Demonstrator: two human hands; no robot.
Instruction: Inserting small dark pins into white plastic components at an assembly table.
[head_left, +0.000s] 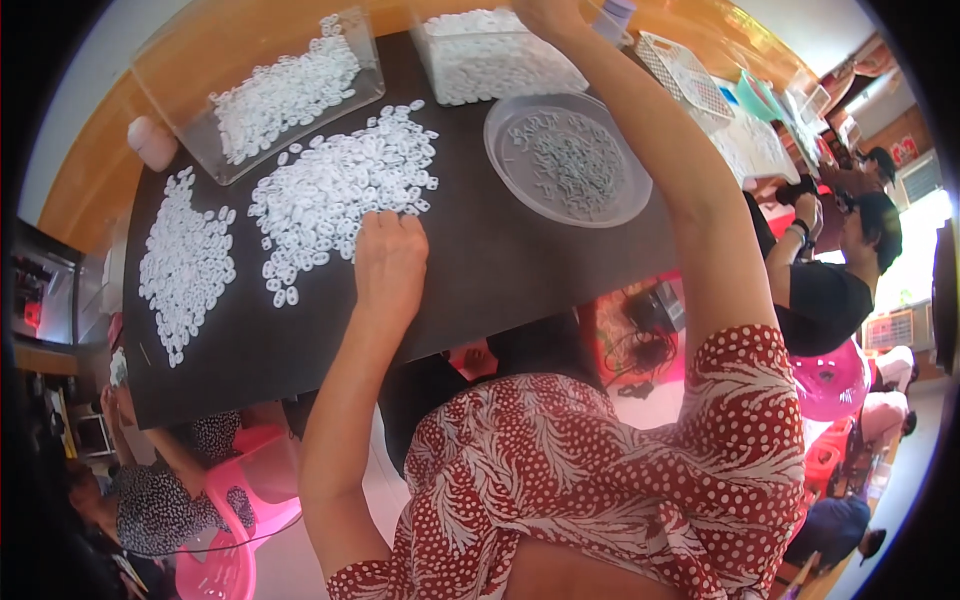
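My left hand (391, 262) is closed, its fingers curled against the near edge of a heap of small white oval pieces with holes (335, 185). Whatever it may pinch is hidden under the fingers. My right arm reaches far forward across the table's right side. Only part of my right hand (548, 14) shows at the top edge, beyond a clear bin of white pieces (500, 60), and its fingers are out of the picture. Below that arm sits a round clear tub (497, 150) holding many small grey pieces.
A clear bin (165, 95) holding white pieces lies at the back left, beside a pale pink rounded object (152, 145). Another white heap (187, 265) spreads at the left. White baskets (685, 80) stand at the right. Other people sit on both sides, near pink plastic chairs (250, 490).
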